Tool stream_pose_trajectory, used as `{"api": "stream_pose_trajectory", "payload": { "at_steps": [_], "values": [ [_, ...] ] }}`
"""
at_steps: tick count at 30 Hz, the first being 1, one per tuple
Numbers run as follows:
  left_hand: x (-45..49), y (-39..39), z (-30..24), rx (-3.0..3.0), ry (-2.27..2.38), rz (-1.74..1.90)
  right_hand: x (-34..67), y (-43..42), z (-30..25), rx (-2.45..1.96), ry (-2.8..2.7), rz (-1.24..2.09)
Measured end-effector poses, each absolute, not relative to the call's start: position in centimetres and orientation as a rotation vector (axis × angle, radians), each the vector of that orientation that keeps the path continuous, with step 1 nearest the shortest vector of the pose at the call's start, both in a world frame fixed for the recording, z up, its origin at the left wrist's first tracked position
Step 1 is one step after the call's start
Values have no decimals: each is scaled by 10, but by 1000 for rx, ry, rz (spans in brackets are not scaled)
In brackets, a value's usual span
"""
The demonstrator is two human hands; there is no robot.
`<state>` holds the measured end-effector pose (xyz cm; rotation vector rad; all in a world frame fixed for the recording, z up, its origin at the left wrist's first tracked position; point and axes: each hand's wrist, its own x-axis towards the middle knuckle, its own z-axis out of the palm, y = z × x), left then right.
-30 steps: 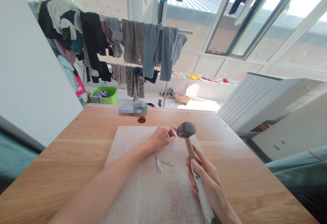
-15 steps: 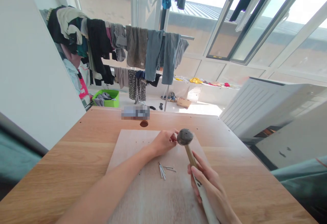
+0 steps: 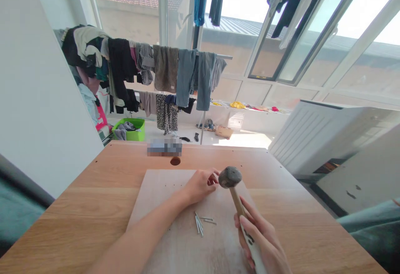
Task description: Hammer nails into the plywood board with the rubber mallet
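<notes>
My right hand [image 3: 261, 240] is closed around the wooden handle of a hammer [image 3: 230, 177], whose dark round head sits just right of my left fingertips. My left hand [image 3: 200, 185] rests on a pale wooden board [image 3: 162, 194] with thumb and fingers pinched together near the board's far edge; whatever they pinch is too small to make out. Several loose nails [image 3: 201, 222] lie on the board between my two hands.
The board lies on a wooden table [image 3: 93, 190] with a round hole [image 3: 175, 161] near its far edge. Beyond stand a clothes rack [image 3: 162, 69] hung with garments, a green basket [image 3: 131, 128] on the floor, and white panels [image 3: 328, 136] at the right.
The camera tilted upward, so table and hands sit lower in view. The hammer head stays beside my left fingertips; both hands keep their grips.
</notes>
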<state>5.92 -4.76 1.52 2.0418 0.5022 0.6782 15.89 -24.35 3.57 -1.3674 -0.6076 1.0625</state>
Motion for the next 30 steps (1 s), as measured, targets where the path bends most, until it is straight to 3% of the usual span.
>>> {"api": "stream_pose_trajectory", "payload": {
  "at_steps": [4, 10, 13, 21, 30],
  "values": [
    [48, -46, 33, 2143, 562, 623, 163, -242, 41, -1356, -488, 958],
    [15, -66, 75, 2550, 355, -110, 187, -237, 36, -1526, -471, 916],
    [10, -83, 76, 2640, 323, -216, 191, -237, 35, -1540, -465, 921],
    [9, -79, 70, 2588, 252, -64, 191, -238, 34, -1560, -460, 935],
    [20, -43, 32, 2057, 601, 705, 192, -233, 31, -1604, -499, 1010]
  ]
}}
